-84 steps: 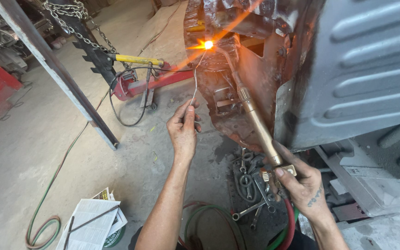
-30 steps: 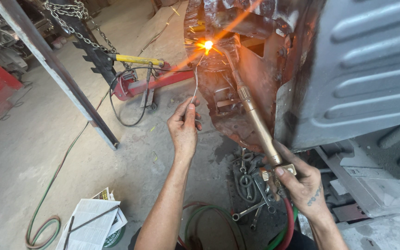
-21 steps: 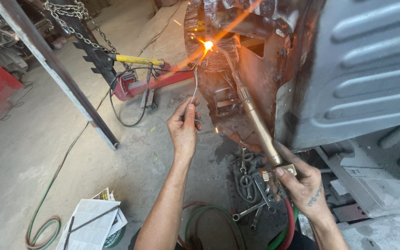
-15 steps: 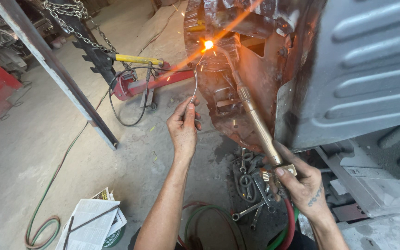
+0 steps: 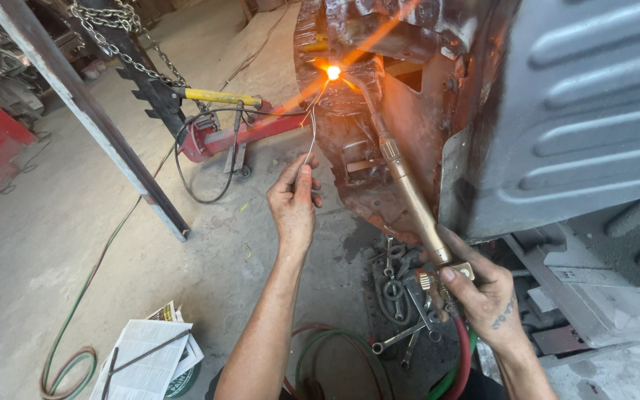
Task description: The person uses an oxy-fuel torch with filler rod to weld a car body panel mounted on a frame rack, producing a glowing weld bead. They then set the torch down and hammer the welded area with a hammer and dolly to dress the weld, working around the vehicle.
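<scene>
Right hand (image 5: 483,292) wrapped around the valve end of a brass gas torch (image 5: 409,192), fingers closed on the body, thumb laid by the knobs. Red and green hoses (image 5: 462,363) drop from the handle past the wrist. The torch runs up and left; its bent tip ends at a bright orange flame spot (image 5: 332,72) on the rusted sheet-metal panel (image 5: 350,141).

Left hand (image 5: 294,204) pinches a thin filler rod (image 5: 311,133) between thumb and fingertips. The rod rises in a slight curve and its upper end meets the glowing spot, touching or just beside it; glare hides which.

Progress, as a judgement: heat is on and the rod is being fed, so the joint is mid-work. The metal around the spot looks scorched and scaled, and the torn lower edge of the rusted panel shows no finished seam, so much remains open.

Room and edges: the grey ribbed body panel (image 5: 579,126) stands close on the right of the torch, leaving little sideways swing there. Left of the rod the concrete floor (image 5: 61,267) is open out to a slanted steel bar (image 5: 90,122). Beyond it, a red frame-pulling post (image 5: 216,133) with yellow handle and chain (image 5: 124,33). Wrenches (image 5: 401,296) lie scattered on the floor under the panel's lower edge, just beside the right hand. Folded papers (image 5: 146,355) and a coiled green hose (image 5: 68,363) sit near the bottom left corner of view.
</scene>
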The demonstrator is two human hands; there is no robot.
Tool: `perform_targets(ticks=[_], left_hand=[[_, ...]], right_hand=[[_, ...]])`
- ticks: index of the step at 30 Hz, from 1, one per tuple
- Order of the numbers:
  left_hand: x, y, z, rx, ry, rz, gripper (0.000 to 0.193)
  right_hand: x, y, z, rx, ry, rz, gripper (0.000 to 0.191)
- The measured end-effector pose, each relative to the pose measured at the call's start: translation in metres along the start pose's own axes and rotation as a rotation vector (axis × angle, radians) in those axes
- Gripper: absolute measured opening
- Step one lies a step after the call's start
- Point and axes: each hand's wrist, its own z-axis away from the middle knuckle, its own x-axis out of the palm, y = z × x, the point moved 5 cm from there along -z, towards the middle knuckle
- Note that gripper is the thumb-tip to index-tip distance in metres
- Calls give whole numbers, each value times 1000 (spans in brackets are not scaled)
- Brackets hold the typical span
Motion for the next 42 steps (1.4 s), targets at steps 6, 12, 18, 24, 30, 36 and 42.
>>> perform_targets(ticks=[6,12,18,24,30,36,42], left_hand=[[0,3,1,-8,1,-7,28],[0,3,-1,-10,6,-13,28],[1,1,-1,4,-3,-16,28],[1,-2,-2,-6,-4,-18,28],[1,-2,-3,-7,-1,-16,28],[2,0,-2,-4,-2,-25,28],[3,-1,-1,-4,-6,-11,28]], right_hand=[[1,0,0,8,-6,-29,60],[2,-3,0,-11,-20,-27,60],[2,-3,0,2,-14,-29,60],[2,-2,0,-9,-29,-56,59],[0,2,-1,0,-17,-35,60],[-1,3,-3,-27,-27,6,60],[-1,3,-2,-7,-27,-31,60]])
